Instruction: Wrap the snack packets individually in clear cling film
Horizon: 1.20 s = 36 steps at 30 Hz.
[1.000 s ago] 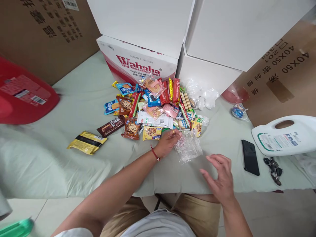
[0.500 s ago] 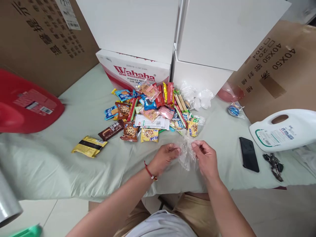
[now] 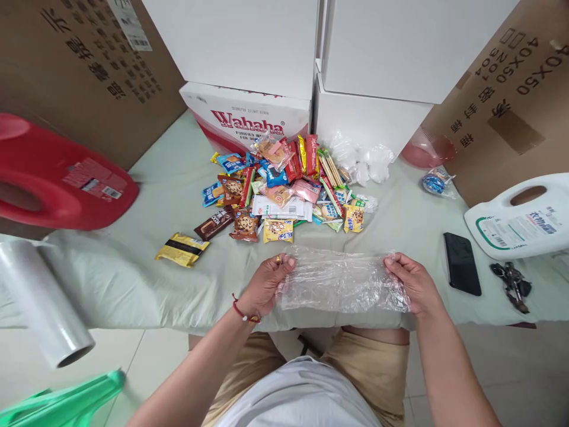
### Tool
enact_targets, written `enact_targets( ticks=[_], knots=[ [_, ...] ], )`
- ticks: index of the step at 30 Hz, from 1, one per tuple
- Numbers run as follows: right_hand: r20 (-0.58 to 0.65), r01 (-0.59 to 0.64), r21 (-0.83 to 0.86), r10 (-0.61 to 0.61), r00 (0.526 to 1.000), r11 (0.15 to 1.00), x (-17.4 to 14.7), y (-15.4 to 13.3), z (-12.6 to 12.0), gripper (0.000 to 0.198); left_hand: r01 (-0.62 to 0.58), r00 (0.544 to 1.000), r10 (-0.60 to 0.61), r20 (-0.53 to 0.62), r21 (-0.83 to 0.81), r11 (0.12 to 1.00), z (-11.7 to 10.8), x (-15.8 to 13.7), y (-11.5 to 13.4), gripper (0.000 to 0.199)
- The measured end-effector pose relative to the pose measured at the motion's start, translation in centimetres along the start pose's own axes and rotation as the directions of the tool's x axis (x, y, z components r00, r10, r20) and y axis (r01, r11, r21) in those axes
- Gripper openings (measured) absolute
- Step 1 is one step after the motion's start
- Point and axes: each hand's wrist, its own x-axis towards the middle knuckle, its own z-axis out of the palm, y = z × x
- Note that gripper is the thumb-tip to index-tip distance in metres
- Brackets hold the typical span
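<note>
While stretched out between two grips: crinkled clear plastic (image 3: 344,284), see-through, spread wide above the near edge of the green tablecloth (image 3: 127,290); taken here as the clock's centre; cannot tell whether touching the cloth.
Left hand (image 3: 267,284): at nine o'clock, thumb and fingers clamped together on one end of the plastic; wears a ring and, at the wrist, a red band (image 3: 244,313).
Right hand (image 3: 413,281): at three o'clock, thumb and forefinger pressed together on the opposite end.
Snack pile (image 3: 275,176): at eleven, near but apart from the plastic; wrapped biscuits and bars in blue, red, brown and yellow.
Yellow packet (image 3: 181,249): between nine and ten, black-banded, separate from the pile.
Wahaha carton (image 3: 262,112): at eleven, just behind the pile.
Crumpled clear bags (image 3: 355,157): at twelve, beside the pile.
Phone (image 3: 462,264): at three, lying flat, with keys (image 3: 513,284) just beyond.
White jug (image 3: 518,216): at two, behind phone and keys.
Red jug (image 3: 75,178): toward ten, well apart.
Film roll (image 3: 44,302): at nine, tilted.
Green bag (image 3: 66,400): at eight.
</note>
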Motion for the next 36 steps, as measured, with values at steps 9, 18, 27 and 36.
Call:
enact_targets(
  ticks=[9, 18, 27, 36],
  knots=[
    [0.14, 0.549, -0.439, -0.549, 0.824, 0.711, -4.2, -3.0, 7.4, 0.024, -0.125, 0.99, 0.126, -0.067, 0.029, 0.992, 2.6, 0.3, -1.6, 0.061],
    [0.331, 0.357, -0.091, -0.31, 0.891, 0.93, -4.5, 0.5, 13.2, 0.023, -0.236, 0.963, 0.223, -0.153, -0.072, 0.969, 3.1, -0.3, -1.7, 0.06],
    [0.255, 0.266, 0.182, -0.307, 0.917, 0.947, -5.9, 2.9, 8.7, 0.024, -0.233, 0.822, 0.476, -0.313, 0.578, 0.782, -3.7, -4.4, -1.6, 0.05],
    [0.413, 0.389, 0.048, -0.373, 0.831, 0.92, -6.9, 1.9, 8.1, 0.025, -0.427, 0.742, 0.639, 0.201, 0.877, 0.22, 2.2, -1.9, 2.3, 0.061]
  ],
)
